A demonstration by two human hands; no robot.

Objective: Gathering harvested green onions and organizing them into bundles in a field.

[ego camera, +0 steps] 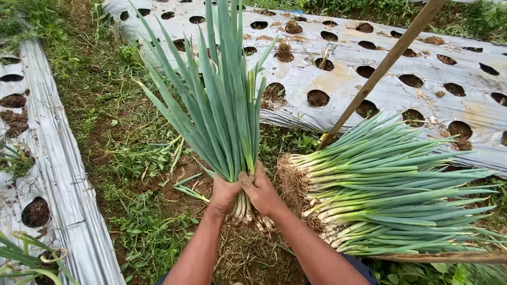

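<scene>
My left hand (223, 194) and right hand (262, 191) both clasp a bunch of green onions (227, 105) upright at its pale base, over the grassy path (132, 158), just beside the pile of cut onions (391, 184) lying to my right.

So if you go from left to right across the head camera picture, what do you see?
Silver plastic-covered bed with round holes → grassy dirt path → upright bunch of green onions gripped by both hands → pile of green onions lying sideways.
</scene>
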